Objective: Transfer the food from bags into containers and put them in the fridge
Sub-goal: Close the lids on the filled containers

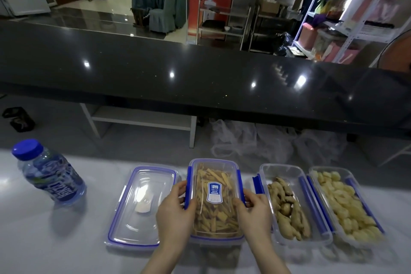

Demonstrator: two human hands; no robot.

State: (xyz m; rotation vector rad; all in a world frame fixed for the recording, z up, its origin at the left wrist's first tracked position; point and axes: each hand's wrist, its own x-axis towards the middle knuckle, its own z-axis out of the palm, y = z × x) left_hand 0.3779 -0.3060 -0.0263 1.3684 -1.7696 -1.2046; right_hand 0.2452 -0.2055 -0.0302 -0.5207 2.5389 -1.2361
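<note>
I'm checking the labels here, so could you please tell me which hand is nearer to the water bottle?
Left. The left hand grips the left side of the lidded container, on the side facing the water bottle; the right hand grips its far side, farther away.

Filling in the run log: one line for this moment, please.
stage: closing lid | left hand: grips middle container | right hand: grips it | ginger container: open

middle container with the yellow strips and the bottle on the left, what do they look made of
Middle container: looks like clear glossy plastic, since the strips show through, with opaque blue clips. Bottle: thin see-through bluish plastic, probably, with a solid blue cap and printed label.
</note>
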